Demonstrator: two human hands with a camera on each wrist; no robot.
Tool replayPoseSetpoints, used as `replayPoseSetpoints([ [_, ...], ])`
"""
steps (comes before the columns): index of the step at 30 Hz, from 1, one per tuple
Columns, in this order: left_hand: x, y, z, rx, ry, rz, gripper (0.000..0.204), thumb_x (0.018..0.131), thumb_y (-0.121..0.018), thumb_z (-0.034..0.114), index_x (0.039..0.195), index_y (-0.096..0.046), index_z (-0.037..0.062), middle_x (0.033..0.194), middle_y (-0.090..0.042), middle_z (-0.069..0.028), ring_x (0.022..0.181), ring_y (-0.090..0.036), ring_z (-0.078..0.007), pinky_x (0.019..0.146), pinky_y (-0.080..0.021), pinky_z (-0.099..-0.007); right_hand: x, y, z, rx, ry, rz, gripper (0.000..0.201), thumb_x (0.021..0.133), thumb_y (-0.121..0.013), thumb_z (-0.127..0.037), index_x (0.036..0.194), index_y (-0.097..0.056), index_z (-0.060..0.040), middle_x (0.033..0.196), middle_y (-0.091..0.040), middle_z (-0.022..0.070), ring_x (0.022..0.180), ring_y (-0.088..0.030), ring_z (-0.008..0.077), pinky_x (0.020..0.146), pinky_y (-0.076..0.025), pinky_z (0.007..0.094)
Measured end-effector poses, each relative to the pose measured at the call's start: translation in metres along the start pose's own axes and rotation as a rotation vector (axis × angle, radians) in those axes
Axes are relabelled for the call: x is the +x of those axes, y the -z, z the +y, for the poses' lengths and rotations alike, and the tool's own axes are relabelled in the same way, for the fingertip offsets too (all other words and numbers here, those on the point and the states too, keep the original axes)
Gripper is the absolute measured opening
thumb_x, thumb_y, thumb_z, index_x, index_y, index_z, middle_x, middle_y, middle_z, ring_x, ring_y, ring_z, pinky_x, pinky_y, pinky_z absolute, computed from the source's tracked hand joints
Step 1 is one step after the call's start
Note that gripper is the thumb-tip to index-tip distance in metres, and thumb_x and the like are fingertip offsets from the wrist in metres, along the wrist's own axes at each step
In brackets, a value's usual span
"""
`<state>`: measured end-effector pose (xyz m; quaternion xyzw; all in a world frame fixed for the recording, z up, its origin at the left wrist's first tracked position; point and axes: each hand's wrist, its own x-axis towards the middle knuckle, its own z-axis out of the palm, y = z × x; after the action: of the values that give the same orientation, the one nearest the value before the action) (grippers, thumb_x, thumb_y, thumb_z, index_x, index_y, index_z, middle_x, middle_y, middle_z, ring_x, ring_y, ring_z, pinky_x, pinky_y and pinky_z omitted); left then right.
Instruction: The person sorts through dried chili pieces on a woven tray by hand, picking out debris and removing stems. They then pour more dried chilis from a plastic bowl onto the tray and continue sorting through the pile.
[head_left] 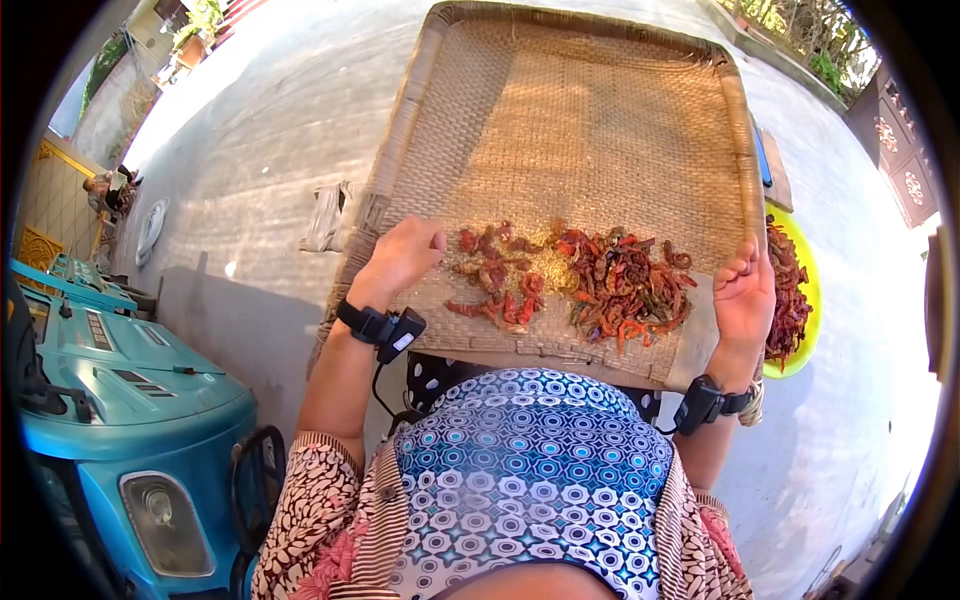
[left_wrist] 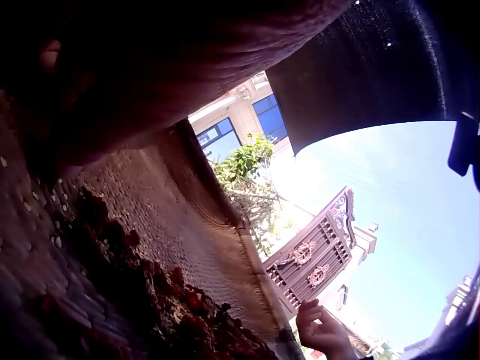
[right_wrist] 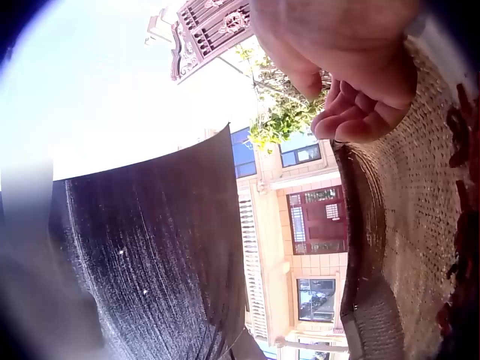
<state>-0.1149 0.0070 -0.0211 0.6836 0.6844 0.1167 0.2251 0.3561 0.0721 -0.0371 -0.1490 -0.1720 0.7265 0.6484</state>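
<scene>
On the woven tray (head_left: 600, 120), dried red peppers lie in a large pile (head_left: 630, 285) and a smaller group (head_left: 497, 275), with yellow seeds (head_left: 553, 268) between them. My left hand (head_left: 405, 255) is over the tray's left side, beside the smaller group, its back up and its fingers bent; what is under them is hidden. My right hand (head_left: 745, 295) is at the tray's right edge, palm turned up, fingers loosely curled and holding nothing. The right wrist view shows this hand (right_wrist: 356, 67) with its fingers bent inward. The left wrist view is dark around the near hand.
A yellow-green basin (head_left: 808, 300) of dried peppers (head_left: 785, 290) stands right of the tray, near a blue object (head_left: 763, 158) on a board. A teal vehicle (head_left: 120, 400) is at the left. A person (head_left: 112, 190) sits far off at the left, near a coiled hose (head_left: 152, 232).
</scene>
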Motion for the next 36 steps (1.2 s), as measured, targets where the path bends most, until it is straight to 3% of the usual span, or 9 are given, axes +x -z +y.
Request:
replayPoseSetpoints([
  [4,-0.006,0.006,0.031,-0.407,-0.133,-0.039,0.019,0.075,-0.068,0.005,0.092,-0.063,0.0001,0.082,-0.061,-0.0111,0.081,-0.060,-0.0278,0.072,-0.048,-0.0374,-0.007,-0.035,0.044,-0.344,-0.062,0.030,0.024,0.101,-0.050,-0.020,0.118,-0.058,-0.0050,0.093,-0.063,0.0024,0.077,-0.056,0.0109,0.066,-0.048,0.0268],
  [7,-0.003,0.001,0.046,-0.173,-0.222,-0.195,0.022,0.077,-0.068,0.006,0.098,-0.063,0.0038,0.086,-0.058,-0.0097,0.084,-0.058,-0.0271,0.075,-0.047,-0.0364,-0.012,-0.057,0.070,-0.512,-0.107,-0.027,0.020,0.100,-0.051,-0.018,0.114,-0.059,-0.0061,0.089,-0.062,0.0005,0.074,-0.056,0.0086,0.064,-0.047,0.0245],
  [10,-0.009,-0.011,0.046,0.087,-0.268,-0.116,0.026,0.078,-0.069,0.006,0.103,-0.062,0.0084,0.095,-0.056,-0.0105,0.092,-0.056,-0.0269,0.078,-0.046,-0.0362,-0.016,-0.070,0.084,-0.664,-0.175,-0.104,0.017,0.100,-0.052,-0.018,0.110,-0.061,-0.0069,0.086,-0.064,-0.0001,0.070,-0.057,0.0079,0.065,-0.047,0.0226],
  [13,-0.008,-0.014,0.044,0.051,-0.217,-0.150,0.027,0.079,-0.069,0.006,0.105,-0.062,0.0115,0.099,-0.054,-0.0104,0.099,-0.054,-0.0263,0.081,-0.045,-0.0361,-0.018,-0.071,0.090,-0.752,-0.224,-0.159,0.018,0.100,-0.053,-0.019,0.109,-0.061,-0.0072,0.087,-0.065,-0.0001,0.072,-0.058,0.0070,0.066,-0.048,0.0224],
  [16,-0.009,-0.019,0.034,-0.036,-0.298,-0.072,0.025,0.078,-0.069,0.007,0.102,-0.061,0.0085,0.095,-0.056,-0.0102,0.093,-0.056,-0.0259,0.079,-0.045,-0.0359,-0.018,-0.066,0.094,-0.785,-0.241,-0.159,0.017,0.099,-0.053,-0.020,0.108,-0.062,-0.0078,0.086,-0.065,-0.0005,0.072,-0.059,0.0063,0.066,-0.048,0.0219],
  [22,-0.012,-0.012,0.040,-0.092,-0.210,-0.087,0.022,0.077,-0.069,0.006,0.097,-0.062,0.0052,0.082,-0.059,-0.0082,0.078,-0.058,-0.0225,0.072,-0.048,-0.0356,-0.019,-0.070,0.103,-0.853,-0.311,-0.166,0.018,0.099,-0.053,-0.020,0.108,-0.062,-0.0072,0.087,-0.065,-0.0007,0.073,-0.059,0.0058,0.067,-0.048,0.0207],
  [25,-0.013,-0.006,0.052,-0.306,-0.103,-0.091,0.018,0.083,-0.066,0.007,0.100,-0.061,0.0053,0.088,-0.064,-0.0066,0.080,-0.061,-0.0170,0.070,-0.049,-0.0333,-0.019,-0.071,0.108,-0.893,-0.340,-0.240,0.018,0.099,-0.054,-0.020,0.110,-0.060,-0.0064,0.088,-0.064,-0.0003,0.075,-0.058,0.0057,0.069,-0.048,0.0210],
  [29,-0.007,-0.006,0.064,-0.812,-0.088,-0.256,0.016,0.090,-0.063,0.010,0.104,-0.059,0.0024,0.095,-0.067,-0.0067,0.082,-0.064,-0.0122,0.063,-0.051,-0.0259,-0.023,-0.084,0.112,-0.995,-0.394,-0.342,0.022,0.099,-0.056,-0.020,0.114,-0.058,-0.0048,0.090,-0.063,0.0003,0.078,-0.057,0.0066,0.071,-0.047,0.0214],
  [36,0.012,-0.013,0.098,-0.913,-0.098,-0.466,0.018,0.093,-0.062,0.011,0.107,-0.059,-0.0007,0.092,-0.067,-0.0077,0.071,-0.065,-0.0108,0.053,-0.049,-0.0212,-0.023,-0.086,0.120,-1.154,-0.236,-0.335,0.027,0.090,-0.068,-0.014,0.115,-0.061,-0.0043,0.077,-0.055,-0.0046,0.069,-0.048,0.0030,0.063,-0.041,0.0199],
])
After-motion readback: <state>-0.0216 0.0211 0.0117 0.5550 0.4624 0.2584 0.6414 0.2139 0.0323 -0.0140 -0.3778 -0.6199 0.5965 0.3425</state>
